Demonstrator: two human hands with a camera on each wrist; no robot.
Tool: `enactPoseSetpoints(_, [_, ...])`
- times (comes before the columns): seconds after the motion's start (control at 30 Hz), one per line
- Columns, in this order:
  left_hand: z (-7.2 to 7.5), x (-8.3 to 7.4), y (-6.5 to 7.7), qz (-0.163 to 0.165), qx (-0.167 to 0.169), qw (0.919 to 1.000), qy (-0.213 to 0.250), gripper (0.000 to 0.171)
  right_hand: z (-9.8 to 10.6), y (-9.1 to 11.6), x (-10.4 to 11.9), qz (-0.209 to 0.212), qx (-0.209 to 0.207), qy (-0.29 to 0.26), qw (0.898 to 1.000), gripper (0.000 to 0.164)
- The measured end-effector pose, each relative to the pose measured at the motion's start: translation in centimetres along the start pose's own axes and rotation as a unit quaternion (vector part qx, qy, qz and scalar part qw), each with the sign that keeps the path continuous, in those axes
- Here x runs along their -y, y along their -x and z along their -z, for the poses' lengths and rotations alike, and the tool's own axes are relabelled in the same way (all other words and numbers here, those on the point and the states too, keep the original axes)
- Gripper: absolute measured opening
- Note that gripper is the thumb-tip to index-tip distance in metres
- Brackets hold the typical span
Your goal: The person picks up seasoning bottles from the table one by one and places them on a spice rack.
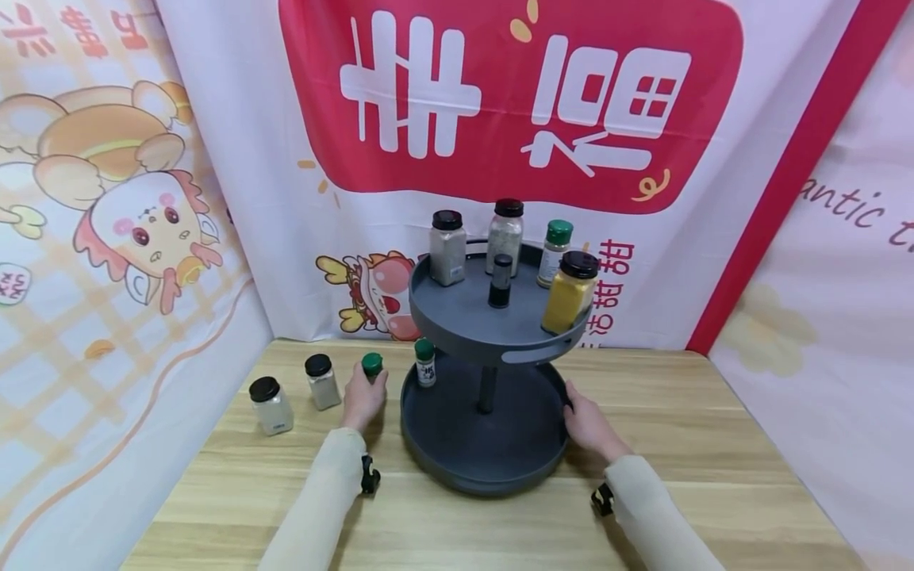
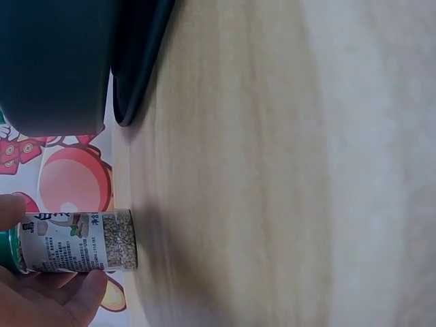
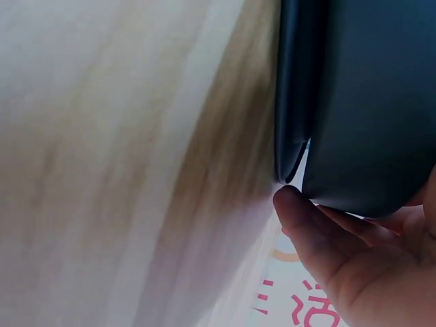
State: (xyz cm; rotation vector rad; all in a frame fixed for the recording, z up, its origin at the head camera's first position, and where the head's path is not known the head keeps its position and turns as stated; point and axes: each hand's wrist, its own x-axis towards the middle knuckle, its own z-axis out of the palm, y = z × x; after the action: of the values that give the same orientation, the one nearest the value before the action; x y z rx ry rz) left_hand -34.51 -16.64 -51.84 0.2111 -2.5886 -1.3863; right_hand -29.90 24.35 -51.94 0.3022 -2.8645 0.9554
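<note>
My left hand (image 1: 365, 399) pinches a small spice jar (image 2: 78, 240) by its green cap, left of a dark grey two-tier turntable tray (image 1: 457, 468). The left wrist view shows its white printed label and coarse grains; the base is at the tabletop. On the opposite side, my right hand (image 1: 591, 420) holds the wall of the lower tier, its fingers partly hidden behind the tray in the right wrist view. A green-capped bottle (image 1: 426, 371) stands inside the lower tier at the left.
Two black-capped jars (image 1: 273, 412) (image 1: 324, 388) stand on the wooden table (image 1: 657, 428) to the left. Several jars are on the upper tier (image 1: 464, 311), including a yellow-filled jar (image 1: 567, 301) near its right edge. A printed cloth (image 1: 500, 178) hangs behind.
</note>
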Motion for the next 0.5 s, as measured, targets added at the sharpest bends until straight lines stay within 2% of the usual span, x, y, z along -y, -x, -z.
enactPoseSetpoints(0.33, [0.19, -0.1, 0.14, 0.007, 0.009, 0.9999, -0.003, 0.047, -0.04, 0.4, 0.34, 0.003, -0.004, 0.015, 1.0, 0.054])
enactPoseSetpoints(0.5, [0.28, -0.33, 0.33, -0.005, 0.013, 0.9999, -0.004, 0.046, 0.02, 0.47, 0.27, -0.001, -0.002, 0.013, 1.0, 0.054])
